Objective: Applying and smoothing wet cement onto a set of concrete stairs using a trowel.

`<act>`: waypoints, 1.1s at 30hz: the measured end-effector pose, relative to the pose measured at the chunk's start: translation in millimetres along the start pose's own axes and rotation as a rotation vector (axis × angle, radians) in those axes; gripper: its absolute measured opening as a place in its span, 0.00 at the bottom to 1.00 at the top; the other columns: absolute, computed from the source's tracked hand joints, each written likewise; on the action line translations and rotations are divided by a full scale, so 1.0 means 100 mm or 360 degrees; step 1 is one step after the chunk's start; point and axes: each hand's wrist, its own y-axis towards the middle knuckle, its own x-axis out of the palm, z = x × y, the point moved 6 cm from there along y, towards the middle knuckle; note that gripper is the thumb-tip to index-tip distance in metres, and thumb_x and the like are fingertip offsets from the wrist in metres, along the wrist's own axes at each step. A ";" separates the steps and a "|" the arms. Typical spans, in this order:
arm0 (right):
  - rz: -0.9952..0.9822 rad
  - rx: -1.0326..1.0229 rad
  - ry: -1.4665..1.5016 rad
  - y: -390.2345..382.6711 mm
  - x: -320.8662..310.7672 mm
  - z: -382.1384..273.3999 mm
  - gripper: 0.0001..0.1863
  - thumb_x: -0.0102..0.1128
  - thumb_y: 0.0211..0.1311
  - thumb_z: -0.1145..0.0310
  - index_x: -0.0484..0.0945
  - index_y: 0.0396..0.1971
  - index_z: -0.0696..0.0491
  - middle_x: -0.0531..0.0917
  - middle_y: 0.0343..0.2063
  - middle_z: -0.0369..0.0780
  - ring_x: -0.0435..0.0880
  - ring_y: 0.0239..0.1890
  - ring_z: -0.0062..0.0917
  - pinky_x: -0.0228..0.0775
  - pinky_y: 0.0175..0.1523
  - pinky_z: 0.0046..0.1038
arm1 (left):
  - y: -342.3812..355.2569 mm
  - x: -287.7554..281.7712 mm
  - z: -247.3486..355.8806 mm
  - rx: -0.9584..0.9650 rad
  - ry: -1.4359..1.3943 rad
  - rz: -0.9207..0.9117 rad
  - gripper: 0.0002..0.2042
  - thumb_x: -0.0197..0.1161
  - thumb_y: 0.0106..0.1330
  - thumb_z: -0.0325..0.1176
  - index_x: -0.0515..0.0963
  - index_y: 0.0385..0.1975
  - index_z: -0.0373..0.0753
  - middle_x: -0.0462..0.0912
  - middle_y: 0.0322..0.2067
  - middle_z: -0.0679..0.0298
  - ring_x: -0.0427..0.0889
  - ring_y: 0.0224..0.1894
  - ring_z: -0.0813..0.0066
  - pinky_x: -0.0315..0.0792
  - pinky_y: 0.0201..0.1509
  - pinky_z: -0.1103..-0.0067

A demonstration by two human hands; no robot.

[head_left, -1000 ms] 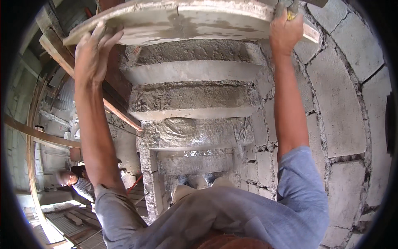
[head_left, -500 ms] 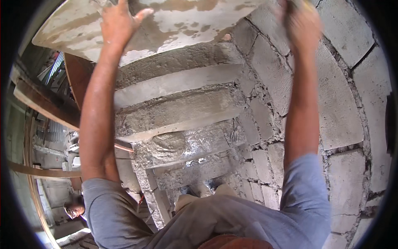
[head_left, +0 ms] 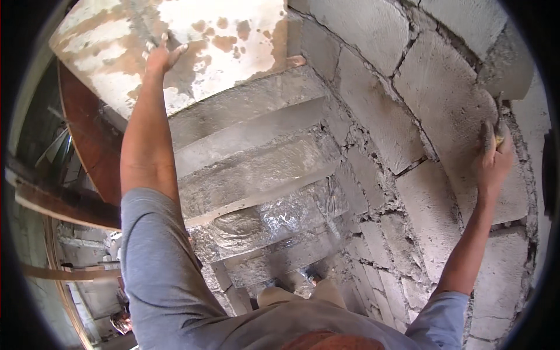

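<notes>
A large pale board (head_left: 233, 64) with damp brown patches spans the upper left, above the stairs. My left hand (head_left: 163, 55) rests on its face with fingers spread. At the far right, my right hand (head_left: 493, 154) is closed on the yellow handle of a mortar-coated trowel (head_left: 504, 70), whose blade points up beside the block wall (head_left: 431, 93). Below the board run rough concrete steps (head_left: 245, 181), some with wet, shiny mortar. My feet (head_left: 309, 274) stand low on the stairs.
A brown wooden panel (head_left: 87, 134) and timber beams (head_left: 64, 207) line the left side, above a lower cluttered area. Another person (head_left: 121, 321) is partly visible at the lower left, beyond my arm. Cracked block masonry fills the right side.
The board has swung up and leftward. My left hand has spread its fingers on its face; my right hand, formerly at the board's edge, has moved right and down with the trowel.
</notes>
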 end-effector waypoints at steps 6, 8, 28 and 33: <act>0.0065 0.0024 -0.0006 -0.08 -0.01 0.29 0.12 0.47 0.68 0.66 0.74 0.43 0.59 0.78 0.25 0.37 0.77 0.24 0.17 0.69 0.30 0.20 | -0.30 0.49 0.40 -0.0109 0.0251 0.0487 0.47 0.55 0.52 0.69 0.48 0.68 0.47 0.68 0.52 0.30 0.55 0.65 0.40 0.51 0.65 0.49; 0.0112 -0.0021 -0.0102 -0.08 -0.09 0.33 0.13 0.48 0.68 0.64 0.74 0.41 0.58 0.78 0.25 0.35 0.76 0.25 0.16 0.68 0.30 0.19 | -0.15 0.48 0.26 -0.0011 0.0034 0.0365 0.48 0.57 0.52 0.66 0.49 0.68 0.45 0.72 0.47 0.30 0.64 0.59 0.38 0.59 0.63 0.54; 0.0251 -0.0161 -0.0006 -0.12 0.04 0.08 0.13 0.47 0.69 0.64 0.75 0.35 0.57 0.76 0.22 0.34 0.72 0.23 0.15 0.63 0.28 0.18 | -0.34 1.36 0.37 -0.0136 -0.0168 0.0598 0.40 0.64 0.53 0.53 0.54 0.67 0.51 0.73 0.46 0.35 0.70 0.52 0.38 0.66 0.56 0.57; 0.0201 -0.0186 -0.0103 -0.14 -0.02 0.17 0.13 0.48 0.68 0.63 0.75 0.37 0.58 0.77 0.24 0.35 0.74 0.25 0.17 0.64 0.28 0.18 | 0.02 1.07 0.54 -0.0047 -0.0257 0.0749 0.35 0.59 0.56 0.55 0.60 0.64 0.52 0.75 0.43 0.37 0.72 0.50 0.39 0.67 0.54 0.56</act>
